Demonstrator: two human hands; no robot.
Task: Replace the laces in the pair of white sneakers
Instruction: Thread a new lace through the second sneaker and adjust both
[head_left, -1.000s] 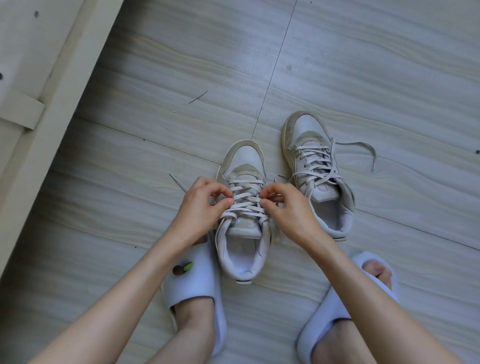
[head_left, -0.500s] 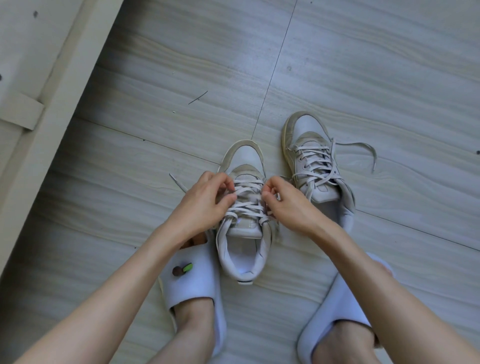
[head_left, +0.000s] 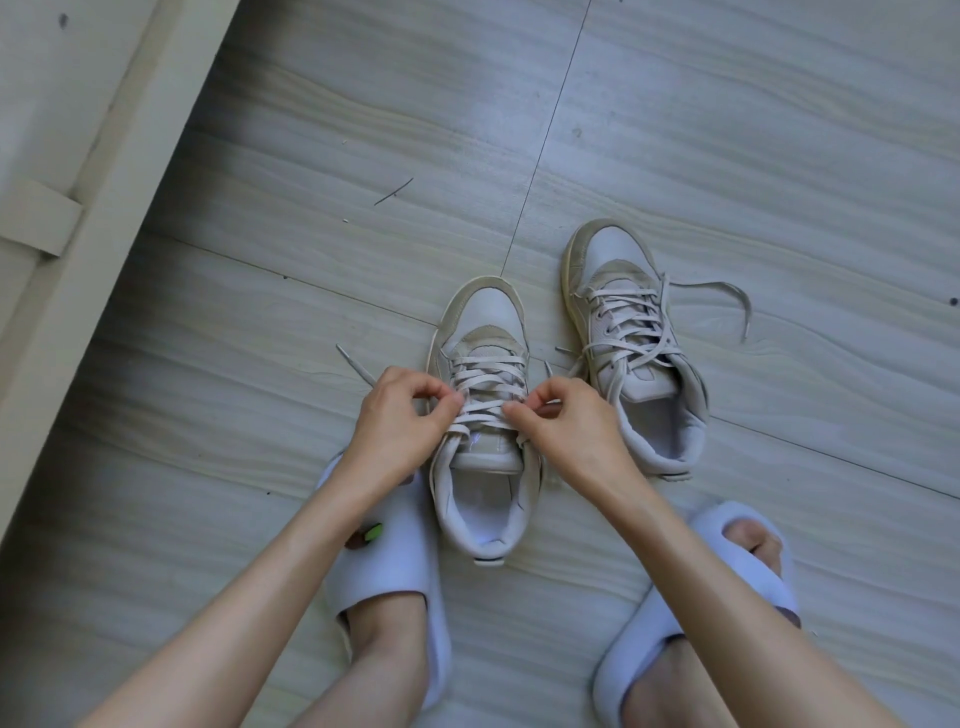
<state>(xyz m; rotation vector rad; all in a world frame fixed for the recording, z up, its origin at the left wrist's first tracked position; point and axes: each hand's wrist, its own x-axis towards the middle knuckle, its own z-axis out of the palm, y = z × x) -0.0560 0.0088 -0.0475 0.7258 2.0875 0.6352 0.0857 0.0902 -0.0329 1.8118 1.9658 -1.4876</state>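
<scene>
A pale wood-grain plank floor meets a cream baseboard at left. Two white slippers, two worn white leather sneakers. The left hand and right hand pinch the near sneaker's cream laces; the second sneaker stands just right.

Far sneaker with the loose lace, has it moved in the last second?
No. The far sneaker keeps its place, toe just right of the floor seam, as before.
</scene>
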